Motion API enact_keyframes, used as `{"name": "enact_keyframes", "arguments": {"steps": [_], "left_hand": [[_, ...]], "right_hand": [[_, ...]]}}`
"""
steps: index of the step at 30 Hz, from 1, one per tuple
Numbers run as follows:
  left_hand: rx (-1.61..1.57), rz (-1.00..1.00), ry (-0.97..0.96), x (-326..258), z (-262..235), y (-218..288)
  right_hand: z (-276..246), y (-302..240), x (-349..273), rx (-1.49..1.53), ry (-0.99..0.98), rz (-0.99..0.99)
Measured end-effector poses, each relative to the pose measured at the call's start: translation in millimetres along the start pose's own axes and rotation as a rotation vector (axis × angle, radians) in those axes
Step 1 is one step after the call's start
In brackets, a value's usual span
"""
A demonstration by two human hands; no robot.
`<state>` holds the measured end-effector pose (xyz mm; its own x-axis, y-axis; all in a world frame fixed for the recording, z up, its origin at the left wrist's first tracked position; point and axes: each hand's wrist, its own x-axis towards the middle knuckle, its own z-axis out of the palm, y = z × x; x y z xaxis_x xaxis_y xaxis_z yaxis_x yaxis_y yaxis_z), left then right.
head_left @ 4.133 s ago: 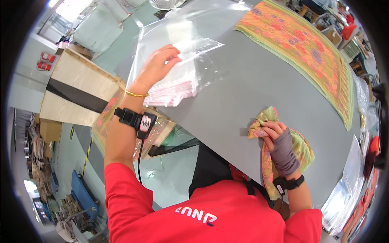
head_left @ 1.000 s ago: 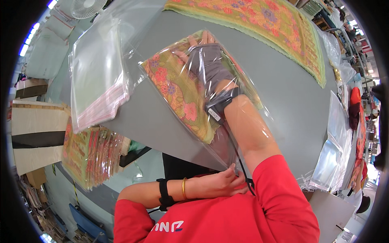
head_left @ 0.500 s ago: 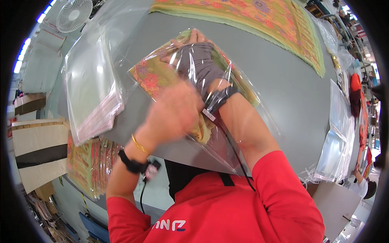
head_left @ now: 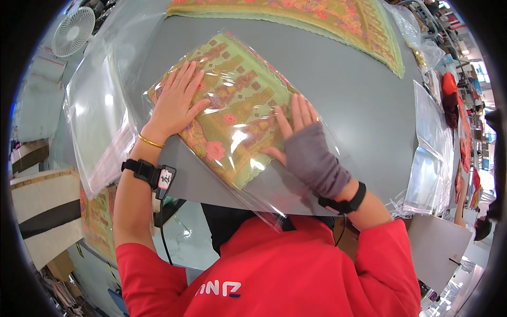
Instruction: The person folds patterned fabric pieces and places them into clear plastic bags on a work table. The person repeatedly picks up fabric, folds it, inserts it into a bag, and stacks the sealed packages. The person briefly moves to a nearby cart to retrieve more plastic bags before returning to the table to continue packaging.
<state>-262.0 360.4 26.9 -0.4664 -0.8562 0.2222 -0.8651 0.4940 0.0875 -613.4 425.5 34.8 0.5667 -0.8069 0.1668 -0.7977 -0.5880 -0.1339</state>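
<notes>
A folded green and orange flowered cloth (head_left: pixel 230 119) lies flat inside a clear plastic bag (head_left: pixel 259 203) on the grey table. The bag's unfilled end reaches over the near table edge. My left hand (head_left: pixel 178 100) rests flat on the left side of the packed cloth, fingers stretched out. On its right side lies my right hand (head_left: pixel 303 134), in a grey fingerless glove, with fingers apart and pressing on the plastic. Neither hand grips anything.
A stack of clear plastic bags (head_left: pixel 100 121) lies at the left. Another patterned cloth (head_left: pixel 317 24) is spread along the far side of the grey table (head_left: pixel 369 116). More clear sheets (head_left: pixel 430 153) lie at the right. A white fan (head_left: pixel 74 31) stands far left; bagged cloths (head_left: pixel 97 222) sit lower left.
My right hand has come out of the bag and now lies on top of it. My left hand has moved up and left onto the bag. The cloth now lies flat and spread inside.
</notes>
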Motion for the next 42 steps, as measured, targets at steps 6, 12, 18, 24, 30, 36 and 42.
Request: {"name": "enact_keyframes", "arguments": {"steps": [6,12,18,24,30,36,42], "left_hand": [[-0.178,0.199,-0.093,-12,-4,65],[-0.309,0.268,-0.232,-15,-11,125],[-0.191,0.334,-0.132,-24,-1,138],[-0.118,0.341,-0.143,-25,-1,135],[-0.098,0.352,-0.131,-21,-4,140],[-0.125,0.369,-0.161,-27,-12,137],[-0.152,0.505,-0.295,-38,-32,119]], "right_hand": [[-1,12,-19,0.056,0.015,0.081],[-3,24,-32,0.165,0.051,-0.086],[-28,0,-103,0.606,-0.019,-0.283],[-21,-1,-120,0.753,-0.153,-0.405],[-19,-20,-112,0.568,-0.047,-0.412],[-50,25,-175,0.459,-0.147,-0.213],[-209,155,-367,-0.288,-0.400,0.636]]}}
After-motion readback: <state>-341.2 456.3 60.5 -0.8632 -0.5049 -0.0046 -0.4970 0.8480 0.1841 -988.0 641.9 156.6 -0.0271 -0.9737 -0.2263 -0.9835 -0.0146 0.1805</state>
